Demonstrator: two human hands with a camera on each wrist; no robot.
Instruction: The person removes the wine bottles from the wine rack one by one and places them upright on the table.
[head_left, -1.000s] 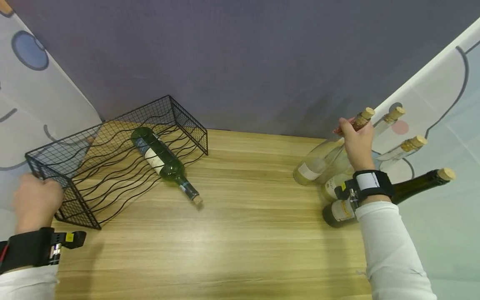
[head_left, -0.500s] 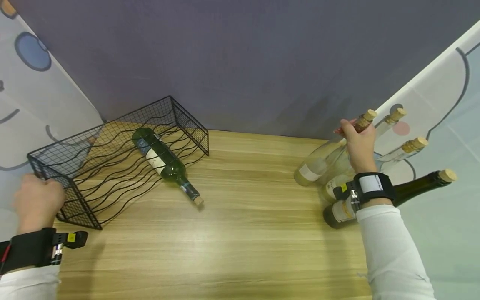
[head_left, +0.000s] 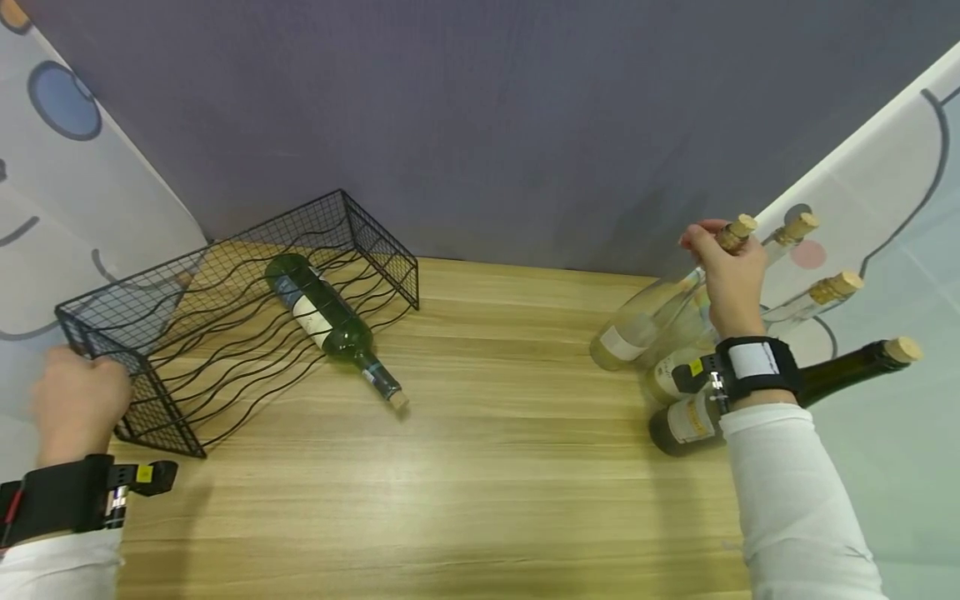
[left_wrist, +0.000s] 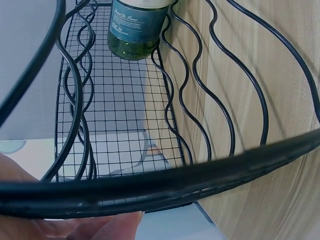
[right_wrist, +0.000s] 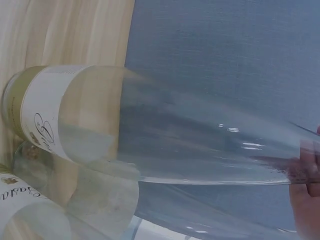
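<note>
My left hand (head_left: 81,404) grips the left end of a black wire wine rack (head_left: 161,379). In the left wrist view the fingers (left_wrist: 117,227) curl under the rack's rim (left_wrist: 200,177). One corked green wine bottle (head_left: 330,325) lies across the rack's wavy wires, its neck toward the table's middle. At the right, my right hand (head_left: 735,283) holds the neck of an upright clear glass bottle (head_left: 637,321), just below its cork. The right wrist view shows this bottle's pale label (right_wrist: 47,107) and fingers (right_wrist: 310,200) at the neck.
Beside the held bottle stand two more corked clear bottles (head_left: 798,308) and a dark green bottle (head_left: 847,375). They are close together near the right wall panel. A grey panel (head_left: 480,133) bounds the wooden table (head_left: 465,467) at the back.
The right hand has shifted slightly up and right at the bottle's neck, and its fingers lie differently there. The left hand, the rack and the green bottle in it look unchanged.
</note>
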